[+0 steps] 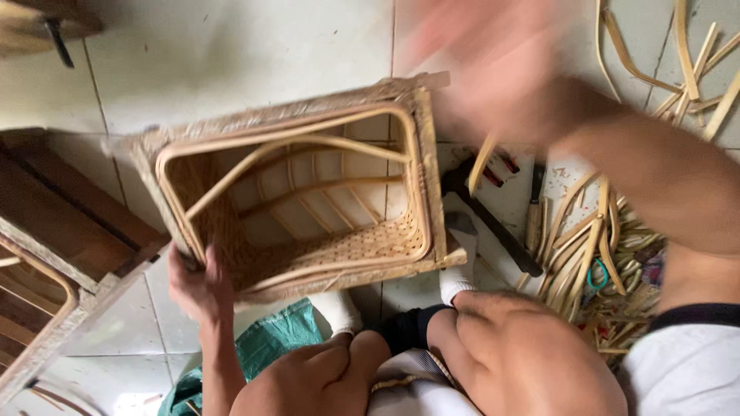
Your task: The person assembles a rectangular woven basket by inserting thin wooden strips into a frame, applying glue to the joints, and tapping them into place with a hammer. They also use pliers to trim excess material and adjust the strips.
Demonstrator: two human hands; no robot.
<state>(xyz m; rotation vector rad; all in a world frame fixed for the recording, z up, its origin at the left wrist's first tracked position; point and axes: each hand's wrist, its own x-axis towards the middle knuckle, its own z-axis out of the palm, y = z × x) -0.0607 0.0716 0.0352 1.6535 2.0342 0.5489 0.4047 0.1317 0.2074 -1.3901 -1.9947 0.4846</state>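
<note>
My left hand (202, 286) is clamped on the near left corner of the basket (297, 189), fingers curled over its rim. The basket is a square rattan frame with woven sides, tipped so its open mouth faces up at me, bent cane ribs crossing inside it. It rests on the tiled floor (231, 54), its near edge just above my knees (432, 362) and touching my white socks (455, 281).

My right hand (493, 58) is raised past the basket's far right corner. It is a blur, so I cannot tell whether it is closed or loose. A pale cane strip (482, 162) shows just below it, beside the basket's right edge, but I cannot tell if the hand has hold of it.

Right of the basket, a dark hammer (493, 219) lies slanted on the floor, with a wood-handled tool (534, 212) next to it. Past those lies a heap of cane strips (593, 254), and more strips (686, 62) are scattered at the far right. A green sack (270, 343) is spread on the floor under my left forearm. A wooden frame (54, 246) stands at the left, near the basket.
</note>
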